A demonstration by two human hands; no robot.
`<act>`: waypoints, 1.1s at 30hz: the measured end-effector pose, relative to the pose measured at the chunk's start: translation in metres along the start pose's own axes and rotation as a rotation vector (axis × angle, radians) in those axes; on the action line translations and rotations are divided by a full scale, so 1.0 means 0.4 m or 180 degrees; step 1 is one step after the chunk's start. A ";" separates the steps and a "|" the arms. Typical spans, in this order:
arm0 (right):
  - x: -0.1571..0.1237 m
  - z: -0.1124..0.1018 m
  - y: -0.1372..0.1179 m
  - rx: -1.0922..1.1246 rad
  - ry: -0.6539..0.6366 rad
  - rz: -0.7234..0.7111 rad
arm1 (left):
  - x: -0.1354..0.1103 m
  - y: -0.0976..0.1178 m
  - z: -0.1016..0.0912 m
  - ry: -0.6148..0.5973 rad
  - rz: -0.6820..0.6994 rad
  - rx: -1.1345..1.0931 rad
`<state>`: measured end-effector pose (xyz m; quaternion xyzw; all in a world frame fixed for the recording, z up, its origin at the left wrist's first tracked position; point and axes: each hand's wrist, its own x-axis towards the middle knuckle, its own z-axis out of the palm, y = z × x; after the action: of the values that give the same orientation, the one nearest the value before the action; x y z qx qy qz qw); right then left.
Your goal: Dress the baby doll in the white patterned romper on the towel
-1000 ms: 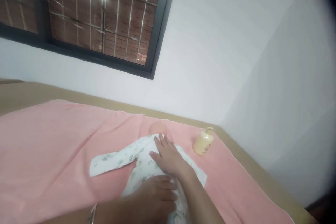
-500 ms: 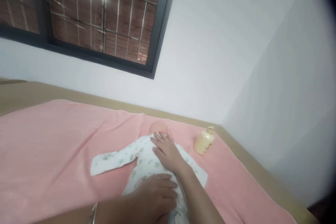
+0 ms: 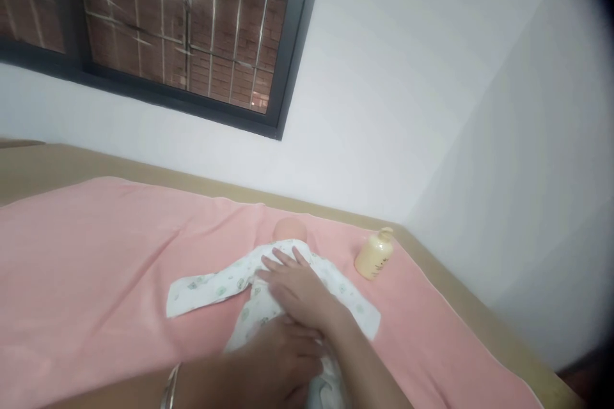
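A baby doll lies on a pink towel (image 3: 96,255), its bare head (image 3: 289,229) toward the wall. It wears a white printed garment (image 3: 215,284) with one sleeve stretched out to the left. My right hand (image 3: 295,291) lies flat on the doll's chest, fingers spread and pointing left. My left hand (image 3: 281,361), with a metal bangle (image 3: 169,386) on the wrist, rests palm down on the doll's lower body, fingers extended. Neither hand grips anything.
A cream-yellow pump bottle (image 3: 374,255) stands on the towel to the right of the doll. The towel covers a tan surface (image 3: 460,297) set against white walls in a corner. A barred window (image 3: 167,32) is at the upper left.
My right hand slid left across the doll's chest, its fingers turning from toward the head to leftward. My left hand stayed on the lower body. The view shifted slightly.
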<state>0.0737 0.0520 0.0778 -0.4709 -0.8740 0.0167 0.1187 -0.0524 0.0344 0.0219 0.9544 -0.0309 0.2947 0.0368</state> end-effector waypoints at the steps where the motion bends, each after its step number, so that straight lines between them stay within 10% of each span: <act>1: 0.003 0.004 0.013 0.0019 0.0025 0.0137 | 0.000 -0.001 0.000 0.0002 0.0041 -0.0011; 8: -0.056 -0.013 0.058 0.0295 -0.0386 0.1380 | 0.000 -0.004 -0.001 0.0137 0.0173 0.0052; 14: -0.053 -0.021 0.029 0.0358 -0.0441 0.0681 | -0.002 -0.004 0.006 0.0144 0.0115 0.0078; 21: -0.024 0.019 0.095 0.0481 0.0044 0.1127 | -0.011 -0.003 0.006 -0.0037 0.0077 0.0179; 33: -0.030 -0.010 0.067 0.0516 0.0118 0.0540 | -0.009 -0.003 0.012 0.0060 0.0070 0.0197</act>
<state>0.1027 0.0566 0.0754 -0.5322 -0.8245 0.0885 0.1707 -0.0524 0.0354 0.0160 0.9519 -0.0320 0.3049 0.0044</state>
